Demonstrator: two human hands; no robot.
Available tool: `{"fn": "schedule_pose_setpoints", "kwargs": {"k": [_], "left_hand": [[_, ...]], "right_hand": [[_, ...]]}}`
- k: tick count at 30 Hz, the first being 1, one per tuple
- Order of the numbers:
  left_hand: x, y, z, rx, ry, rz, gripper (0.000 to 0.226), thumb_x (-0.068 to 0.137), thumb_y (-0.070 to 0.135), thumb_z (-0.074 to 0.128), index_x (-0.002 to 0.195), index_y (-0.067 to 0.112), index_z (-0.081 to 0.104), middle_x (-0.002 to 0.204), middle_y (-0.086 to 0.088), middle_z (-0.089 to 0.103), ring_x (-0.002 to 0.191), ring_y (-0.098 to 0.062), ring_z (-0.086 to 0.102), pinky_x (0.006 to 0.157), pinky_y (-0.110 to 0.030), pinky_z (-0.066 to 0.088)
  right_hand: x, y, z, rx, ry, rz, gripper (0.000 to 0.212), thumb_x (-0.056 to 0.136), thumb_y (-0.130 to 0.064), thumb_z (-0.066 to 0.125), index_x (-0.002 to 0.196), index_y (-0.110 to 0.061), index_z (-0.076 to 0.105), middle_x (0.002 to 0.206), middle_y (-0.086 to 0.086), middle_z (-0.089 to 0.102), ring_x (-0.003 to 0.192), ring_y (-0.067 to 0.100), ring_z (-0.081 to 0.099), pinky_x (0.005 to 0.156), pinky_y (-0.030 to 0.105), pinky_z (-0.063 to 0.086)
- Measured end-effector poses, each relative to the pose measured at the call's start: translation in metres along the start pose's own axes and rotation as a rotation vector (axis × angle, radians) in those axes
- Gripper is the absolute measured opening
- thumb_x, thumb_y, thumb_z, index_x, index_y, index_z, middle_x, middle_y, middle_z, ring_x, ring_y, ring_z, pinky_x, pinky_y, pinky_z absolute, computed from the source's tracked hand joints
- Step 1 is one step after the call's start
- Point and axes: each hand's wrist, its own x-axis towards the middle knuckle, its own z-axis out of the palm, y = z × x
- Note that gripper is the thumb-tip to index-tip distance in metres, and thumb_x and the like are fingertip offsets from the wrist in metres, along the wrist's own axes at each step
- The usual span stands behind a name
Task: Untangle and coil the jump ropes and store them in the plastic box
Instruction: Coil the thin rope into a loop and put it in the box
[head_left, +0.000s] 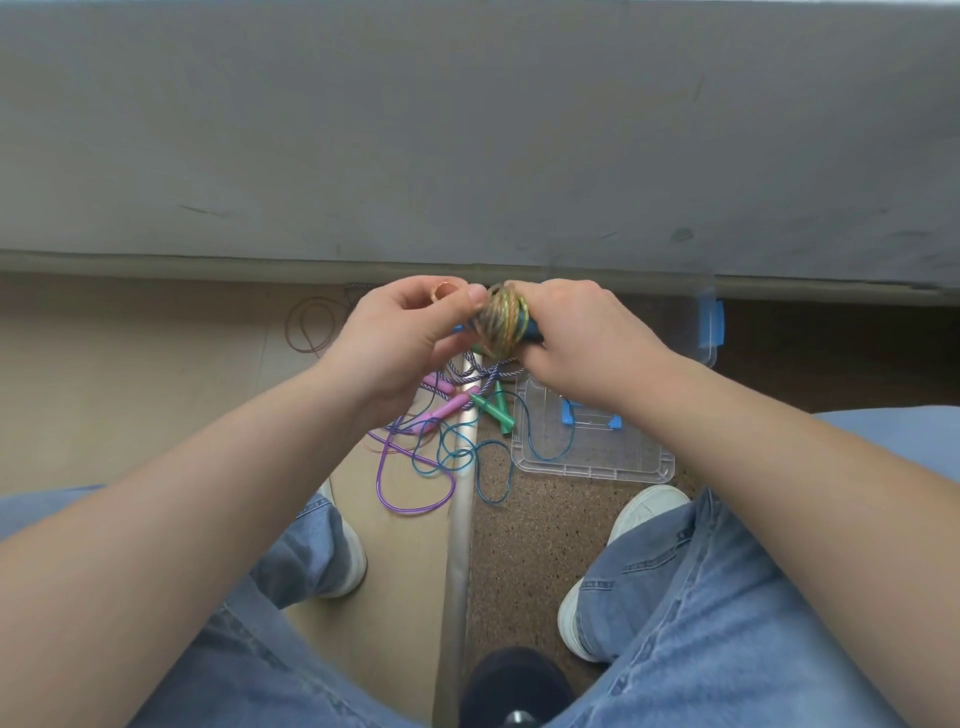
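Note:
Both hands hold a multicoloured rope coil (503, 321) wound around blue handles, in front of me above the floor. My left hand (402, 343) pinches the rope's loose end at the coil's left side. My right hand (576, 345) grips the coil and handles from the right. Below on the floor lies a tangle: a purple rope (410, 496), a teal rope (470, 457), pink handles (447, 408), green handles (493, 410) and a braided purple-white rope (480, 371). The clear plastic box (704, 340) stands behind my right hand, mostly hidden.
The box's clear lid (592, 460) with blue clips lies flat on the speckled floor at the right. A thin brown rope (310, 327) lies on the tan floor at the left. A grey wall runs across behind. My knees and white shoes frame the bottom.

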Motion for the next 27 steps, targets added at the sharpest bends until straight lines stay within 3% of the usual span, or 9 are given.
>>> {"fn": "schedule_pose_setpoints", "kwargs": {"k": [3,5,7,10,15,19,22,24,27], "left_hand": [[0.003,-0.002,-0.003,0.060,0.029,0.038,0.011,0.088,0.007,0.072,0.092,0.003,0.063,0.076,-0.001,0.063,0.075,-0.013,0.067,0.079,-0.027,0.058],[0.003,-0.001,-0.004,0.080,0.045,0.052,0.011,0.088,0.007,0.073,0.091,0.003,0.063,0.076,-0.004,0.061,0.074,-0.015,0.066,0.078,-0.028,0.058],[0.003,-0.002,-0.003,0.084,0.056,0.060,0.011,0.087,0.008,0.074,0.089,0.004,0.064,0.080,-0.008,0.059,0.077,-0.019,0.065,0.077,-0.030,0.058],[0.001,-0.005,0.003,0.047,0.061,0.059,0.014,0.089,0.008,0.072,0.098,-0.001,0.065,0.092,-0.015,0.058,0.085,-0.020,0.063,0.077,-0.027,0.059],[0.000,0.001,0.002,-0.114,-0.067,-0.009,0.018,0.095,0.008,0.063,0.111,0.003,0.068,0.099,-0.006,0.072,0.091,-0.013,0.069,0.091,-0.024,0.055],[0.000,0.004,0.002,-0.033,-0.124,-0.037,0.029,0.091,0.000,0.065,0.117,0.014,0.068,0.106,-0.001,0.072,0.100,-0.017,0.068,0.091,-0.032,0.055],[-0.001,0.000,0.006,-0.026,-0.063,-0.055,0.022,0.092,0.009,0.068,0.114,0.011,0.069,0.097,-0.002,0.074,0.087,-0.014,0.071,0.079,-0.027,0.056],[-0.001,-0.002,0.007,-0.011,-0.011,-0.076,0.015,0.093,0.011,0.067,0.108,0.009,0.071,0.090,-0.003,0.075,0.080,-0.012,0.070,0.075,-0.025,0.056],[0.001,-0.004,0.007,0.016,0.042,-0.109,0.018,0.097,0.014,0.063,0.108,0.002,0.070,0.094,-0.008,0.074,0.081,-0.013,0.070,0.073,-0.022,0.056]], "right_hand": [[0.000,0.005,0.003,0.071,-0.101,-0.024,0.086,0.082,-0.045,0.066,0.153,-0.010,0.031,0.128,0.013,0.059,0.124,0.031,0.053,0.101,0.042,0.046],[-0.002,0.003,-0.002,0.220,-0.090,-0.047,0.102,0.080,-0.056,0.070,0.157,-0.011,0.022,0.141,0.007,0.053,0.133,0.021,0.047,0.110,0.033,0.038],[-0.002,0.001,-0.005,0.342,0.033,-0.100,0.094,0.080,-0.056,0.074,0.154,-0.016,0.034,0.139,0.001,0.056,0.128,0.012,0.050,0.108,0.025,0.037],[-0.001,-0.006,-0.001,0.372,0.217,-0.183,0.056,0.085,-0.045,0.073,0.134,-0.020,0.063,0.120,-0.002,0.069,0.113,0.011,0.061,0.100,0.030,0.046],[-0.001,-0.010,0.001,0.503,0.301,-0.021,0.030,0.094,-0.031,0.063,0.122,-0.026,0.073,0.107,-0.010,0.074,0.098,0.000,0.064,0.092,0.028,0.050],[-0.001,-0.011,-0.004,0.706,0.328,0.133,0.027,0.090,-0.026,0.060,0.106,-0.038,0.078,0.078,-0.001,0.075,0.067,0.010,0.061,0.069,0.031,0.053],[0.000,-0.014,-0.003,0.893,0.304,0.155,0.024,0.089,-0.021,0.061,0.098,-0.032,0.080,0.087,-0.003,0.078,0.087,0.018,0.072,0.084,0.043,0.057],[-0.001,-0.014,-0.002,0.970,0.294,0.171,0.021,0.090,-0.014,0.065,0.101,-0.024,0.080,0.094,-0.008,0.078,0.094,0.011,0.072,0.091,0.039,0.057],[-0.002,-0.013,-0.003,1.029,0.310,0.170,0.017,0.091,-0.008,0.067,0.103,-0.013,0.078,0.095,-0.006,0.078,0.090,0.004,0.072,0.086,0.026,0.057]]}}
